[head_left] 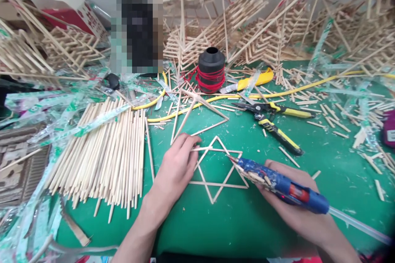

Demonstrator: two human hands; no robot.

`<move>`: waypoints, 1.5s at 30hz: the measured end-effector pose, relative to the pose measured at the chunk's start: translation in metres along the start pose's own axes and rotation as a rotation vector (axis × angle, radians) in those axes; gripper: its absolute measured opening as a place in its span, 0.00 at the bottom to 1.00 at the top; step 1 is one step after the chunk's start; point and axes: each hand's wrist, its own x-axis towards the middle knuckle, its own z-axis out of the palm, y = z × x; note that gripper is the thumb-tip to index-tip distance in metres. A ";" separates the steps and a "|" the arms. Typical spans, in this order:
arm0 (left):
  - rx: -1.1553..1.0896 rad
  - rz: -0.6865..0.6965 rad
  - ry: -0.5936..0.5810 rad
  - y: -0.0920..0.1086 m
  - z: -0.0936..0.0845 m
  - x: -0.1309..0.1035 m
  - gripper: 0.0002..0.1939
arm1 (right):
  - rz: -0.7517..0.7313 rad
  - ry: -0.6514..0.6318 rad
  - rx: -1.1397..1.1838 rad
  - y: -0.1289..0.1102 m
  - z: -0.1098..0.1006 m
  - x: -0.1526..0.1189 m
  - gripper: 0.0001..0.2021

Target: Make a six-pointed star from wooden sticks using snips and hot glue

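My left hand (177, 162) has its fingers closed on the left corner of a six-pointed star (222, 185) made of thin wooden sticks, lying flat on the green tabletop (243, 230). Wrapped in my right hand (288, 213) is a blue hot glue gun (308, 199), with a clear glue stick out of its back end. Its nozzle touches or hovers at the star's upper right, where sticks cross; which, I cannot tell. Behind my left hand, another frame of joined sticks (212, 109) rests on the table. To the left lies a pile of wooden sticks (105, 156).
Yellow-handled pliers (262, 117), a yellow utility knife (256, 81) and a black spool with red string (211, 70) lie beyond the star. A yellow cable (296, 90) crosses the table. Stacked stick structures (262, 37) line the wall; plastic strips and stick offcuts litter both sides.
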 end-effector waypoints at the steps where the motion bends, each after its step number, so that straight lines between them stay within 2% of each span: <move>1: -0.022 -0.010 0.007 0.000 0.000 0.000 0.11 | -0.003 -0.012 -0.005 -0.001 0.002 0.001 0.13; 8: -0.069 0.002 0.100 0.008 -0.010 -0.010 0.11 | -0.138 -0.043 -0.033 -0.001 0.011 0.013 0.13; 12: -0.072 0.124 0.015 0.005 -0.020 -0.022 0.13 | -0.191 -0.054 -0.061 -0.005 0.012 0.021 0.14; 15: 0.021 0.189 -0.044 0.001 -0.021 -0.029 0.15 | -0.213 -0.060 -0.084 -0.008 0.013 0.026 0.14; 20: 0.135 0.221 -0.065 -0.002 -0.018 -0.030 0.15 | -0.188 -0.098 -0.125 -0.007 0.017 0.025 0.14; 25: 0.114 0.254 -0.076 -0.001 -0.018 -0.026 0.18 | -0.186 -0.120 -0.154 -0.007 0.017 0.023 0.14; 36: 0.089 0.232 -0.092 0.000 -0.018 -0.027 0.15 | -0.210 -0.128 -0.211 -0.010 0.017 0.023 0.13; 45: 0.101 0.223 -0.060 0.000 -0.017 -0.027 0.15 | -0.199 -0.116 -0.213 -0.009 0.018 0.024 0.13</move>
